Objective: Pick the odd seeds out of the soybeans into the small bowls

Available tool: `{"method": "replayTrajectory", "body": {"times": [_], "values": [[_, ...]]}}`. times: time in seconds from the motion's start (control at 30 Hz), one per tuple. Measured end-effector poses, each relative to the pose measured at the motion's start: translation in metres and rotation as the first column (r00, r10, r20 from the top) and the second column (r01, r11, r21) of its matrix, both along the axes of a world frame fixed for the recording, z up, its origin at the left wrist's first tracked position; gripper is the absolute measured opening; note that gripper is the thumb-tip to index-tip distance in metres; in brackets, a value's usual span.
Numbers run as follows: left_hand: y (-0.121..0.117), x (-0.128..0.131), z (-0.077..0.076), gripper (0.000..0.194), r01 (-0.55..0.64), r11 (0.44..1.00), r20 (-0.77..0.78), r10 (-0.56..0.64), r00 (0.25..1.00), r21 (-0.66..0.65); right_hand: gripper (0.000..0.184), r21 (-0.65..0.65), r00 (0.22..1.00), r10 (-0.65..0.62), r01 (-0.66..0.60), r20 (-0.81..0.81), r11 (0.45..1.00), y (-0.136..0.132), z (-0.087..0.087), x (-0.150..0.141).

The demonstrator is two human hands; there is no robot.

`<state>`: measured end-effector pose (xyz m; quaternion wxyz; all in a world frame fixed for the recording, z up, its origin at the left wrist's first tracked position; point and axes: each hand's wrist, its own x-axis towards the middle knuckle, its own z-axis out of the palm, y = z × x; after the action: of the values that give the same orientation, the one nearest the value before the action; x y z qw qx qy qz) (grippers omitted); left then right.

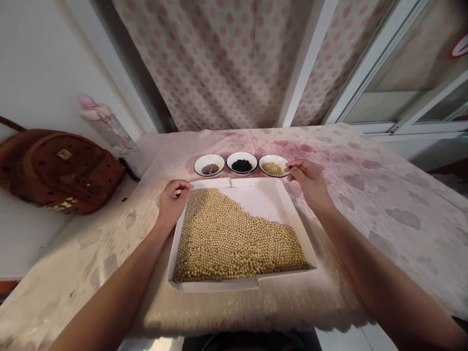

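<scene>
The shallow white box (265, 197) lay at the middle of the near edge of the table (369, 209). Round tan beans (234, 239) covered its left and near parts, leaving its floor bare toward its far right corner. The left hand (171, 204) was at the box's far left corner, fingers curled with a small gap behind the tips; whether they gripped the wall could not be told. The right hand (307, 181) reached the right rim of the right bowl (272, 158), thumb and forefinger tips close together; whether anything was pinched there could not be told. That bowl held pale grains (272, 168). The middle bowl (241, 156) held black bits (242, 165), and the left bowl (209, 159) multicoloured bits (210, 169); all three stood between box and far edge.
</scene>
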<state>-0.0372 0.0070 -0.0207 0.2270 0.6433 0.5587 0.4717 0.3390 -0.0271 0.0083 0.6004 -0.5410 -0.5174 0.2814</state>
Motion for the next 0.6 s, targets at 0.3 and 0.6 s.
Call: {"method": "replayTrajectory", "body": {"times": [0.3,0.6], "values": [[-0.002,0.002,0.003,0.013,-0.017,1.000,-0.005,0.017,1.000,-0.020,0.007,-0.452,0.561,0.631,-0.440,0.536,0.776,-0.036,0.014,-0.045],[-0.001,0.001,0.002,0.013,-0.009,1.000,-0.005,0.009,1.000,-0.004,0.001,-0.540,0.526,0.666,-0.396,0.530,0.743,-0.037,0.014,-0.050]]}}
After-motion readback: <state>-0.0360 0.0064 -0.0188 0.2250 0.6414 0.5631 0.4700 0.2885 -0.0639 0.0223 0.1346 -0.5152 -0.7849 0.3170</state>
